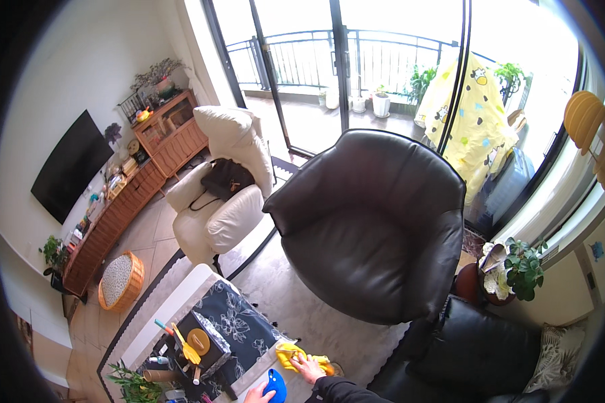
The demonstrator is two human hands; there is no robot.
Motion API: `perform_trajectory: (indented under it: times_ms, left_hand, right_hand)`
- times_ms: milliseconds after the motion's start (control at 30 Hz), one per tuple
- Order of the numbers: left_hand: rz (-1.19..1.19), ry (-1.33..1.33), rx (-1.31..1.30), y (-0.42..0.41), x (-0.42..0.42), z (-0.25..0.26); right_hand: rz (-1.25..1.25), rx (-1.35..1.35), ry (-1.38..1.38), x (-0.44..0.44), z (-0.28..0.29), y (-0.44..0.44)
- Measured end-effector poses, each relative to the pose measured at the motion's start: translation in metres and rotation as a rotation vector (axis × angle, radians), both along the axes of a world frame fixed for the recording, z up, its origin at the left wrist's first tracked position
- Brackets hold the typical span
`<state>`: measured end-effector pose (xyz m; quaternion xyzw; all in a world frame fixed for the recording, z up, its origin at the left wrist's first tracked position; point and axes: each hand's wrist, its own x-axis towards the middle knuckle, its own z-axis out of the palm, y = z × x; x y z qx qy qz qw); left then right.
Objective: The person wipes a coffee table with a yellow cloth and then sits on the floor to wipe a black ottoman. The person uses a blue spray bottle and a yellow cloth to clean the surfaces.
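My right hand (308,369) rests on a bunched yellow cloth (288,354), gripping it at the near corner of the coffee table. Beside it, at the bottom edge, my left hand (258,395) holds a rounded blue object (277,387), partly cut off by the frame; its kind is unclear. A dark table runner with white flower drawings (242,322) covers much of the coffee table (169,307). On the runner stands a dark box (209,355) with a round tan lid on top. A yellow hand-shaped item (187,348) sticks up next to the box.
A black leather armchair (373,237) stands in front of me, with a black sofa (474,342) to the right. A cream armchair (222,201) bears a dark bag (228,179). A green plant (133,385) and a cardboard tube (164,376) occupy the table's left end.
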<state>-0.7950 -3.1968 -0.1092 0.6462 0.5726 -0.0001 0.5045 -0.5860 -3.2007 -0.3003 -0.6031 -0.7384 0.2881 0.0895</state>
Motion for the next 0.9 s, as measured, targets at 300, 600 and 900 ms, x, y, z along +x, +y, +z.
perform_trajectory:
  times_ms: [300, 600, 900]
  left_hand:
    - [-0.039, 0.002, -0.044, 0.009, 0.004, -0.015]
    - [-0.146, -0.003, 0.107, 0.016, 0.024, -0.010]
    - [-0.045, -0.094, 0.055, 0.011, 0.012, -0.043]
  right_hand:
    - [-0.055, -0.085, 0.056, 0.003, 0.005, 0.004]
    - [-0.008, -0.150, 0.087, 0.007, 0.007, 0.012]
    - [0.024, -0.179, 0.078, 0.017, 0.017, 0.018]
